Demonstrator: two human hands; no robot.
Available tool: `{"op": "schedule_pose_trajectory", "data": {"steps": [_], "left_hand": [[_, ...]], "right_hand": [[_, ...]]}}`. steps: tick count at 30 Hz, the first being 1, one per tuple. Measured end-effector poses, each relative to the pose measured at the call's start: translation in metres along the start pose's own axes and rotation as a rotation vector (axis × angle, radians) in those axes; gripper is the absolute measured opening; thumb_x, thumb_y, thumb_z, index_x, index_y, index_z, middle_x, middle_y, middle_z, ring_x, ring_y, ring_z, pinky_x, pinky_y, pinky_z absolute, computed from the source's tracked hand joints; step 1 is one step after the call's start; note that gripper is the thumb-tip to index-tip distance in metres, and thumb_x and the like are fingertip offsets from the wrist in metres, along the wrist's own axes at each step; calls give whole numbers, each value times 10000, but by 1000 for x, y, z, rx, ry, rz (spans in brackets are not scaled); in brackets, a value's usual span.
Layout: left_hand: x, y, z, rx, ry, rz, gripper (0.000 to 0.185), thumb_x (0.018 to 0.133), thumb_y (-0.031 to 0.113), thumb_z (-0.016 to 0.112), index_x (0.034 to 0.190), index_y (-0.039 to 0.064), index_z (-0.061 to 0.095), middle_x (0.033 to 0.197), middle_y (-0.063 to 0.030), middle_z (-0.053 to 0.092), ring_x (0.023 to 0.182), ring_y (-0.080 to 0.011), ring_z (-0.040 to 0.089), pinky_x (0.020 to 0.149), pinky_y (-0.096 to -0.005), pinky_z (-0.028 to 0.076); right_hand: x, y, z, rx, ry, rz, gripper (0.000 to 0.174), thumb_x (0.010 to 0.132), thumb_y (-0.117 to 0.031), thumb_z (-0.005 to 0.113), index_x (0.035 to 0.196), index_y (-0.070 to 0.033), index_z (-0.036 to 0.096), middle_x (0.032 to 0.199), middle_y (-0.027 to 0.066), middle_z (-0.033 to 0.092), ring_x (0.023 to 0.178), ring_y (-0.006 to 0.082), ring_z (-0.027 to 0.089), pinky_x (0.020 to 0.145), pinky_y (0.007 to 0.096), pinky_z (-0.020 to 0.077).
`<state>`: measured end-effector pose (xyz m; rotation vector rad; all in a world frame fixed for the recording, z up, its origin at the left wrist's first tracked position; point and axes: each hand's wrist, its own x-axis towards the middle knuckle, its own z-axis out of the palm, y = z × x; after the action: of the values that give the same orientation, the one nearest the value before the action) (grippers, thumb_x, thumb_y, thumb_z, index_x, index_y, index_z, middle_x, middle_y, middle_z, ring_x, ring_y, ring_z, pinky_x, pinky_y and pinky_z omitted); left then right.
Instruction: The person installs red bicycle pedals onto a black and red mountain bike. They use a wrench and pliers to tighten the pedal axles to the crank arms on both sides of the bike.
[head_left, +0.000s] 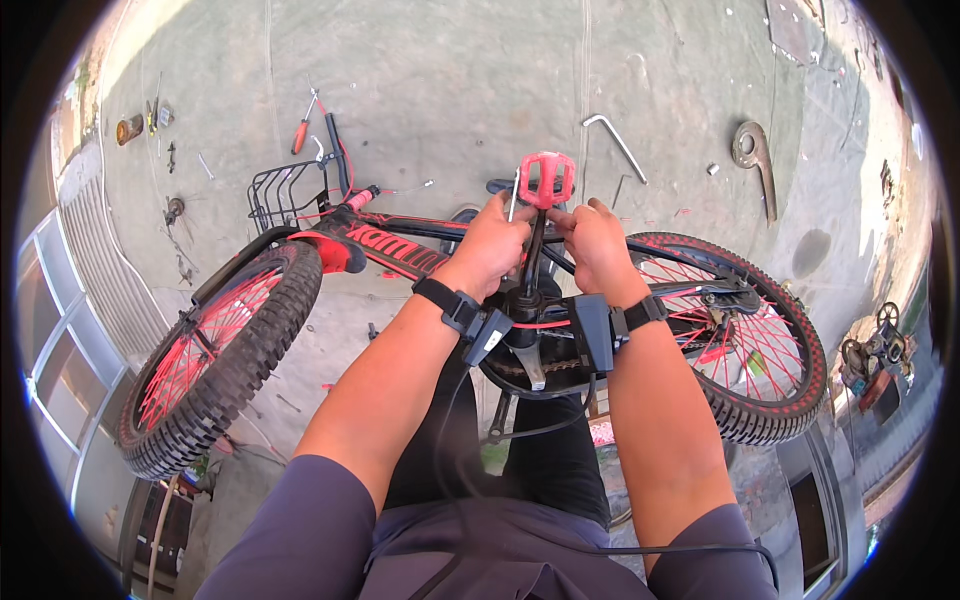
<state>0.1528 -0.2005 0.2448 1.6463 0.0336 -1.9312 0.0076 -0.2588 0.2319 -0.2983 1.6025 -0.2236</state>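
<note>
A bicycle with a black and red frame (401, 244) lies across the view before me. A red pedal (547, 180) stands at the upper end of a black crank arm (533, 255). My left hand (491, 244) is closed around a thin silver tool (514, 193), perhaps a wrench, which rises just left of the pedal. My right hand (592, 244) is at the right side of the crank, its fingers bent near the pedal's base; whether it grips the axle is hidden. Below the hands are the chainring and a silver kickstand-like part (532, 365).
The knobby front wheel (225, 360) is at left, the rear wheel (750, 337) at right. On the ground lie a screwdriver (301, 135), a large hex key (619, 148), a metal part with a ring end (757, 165) and small parts. A wire basket (285, 195) adjoins the handlebar.
</note>
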Motion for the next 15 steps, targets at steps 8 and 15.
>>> {"op": "schedule_pose_trajectory", "data": {"steps": [8, 15], "left_hand": [[-2, 0, 0, 2, 2, 10, 599, 890, -11, 481, 1470, 1, 334, 1398, -132, 615, 552, -99, 507, 437, -285, 378], [7, 0, 3, -52, -39, -32, 662, 873, -36, 477, 1516, 48, 343, 1459, -177, 558, 495, -63, 417, 423, -262, 351]], "right_hand": [[14, 8, 5, -86, 33, -3, 659, 881, -29, 521, 1492, 67, 293, 970, 88, 647, 718, 133, 554, 559, 249, 360], [8, -2, -2, -115, 13, 11, 833, 852, 10, 597, 1559, 88, 164, 1069, 135, 674, 898, 179, 631, 766, 288, 482]]}}
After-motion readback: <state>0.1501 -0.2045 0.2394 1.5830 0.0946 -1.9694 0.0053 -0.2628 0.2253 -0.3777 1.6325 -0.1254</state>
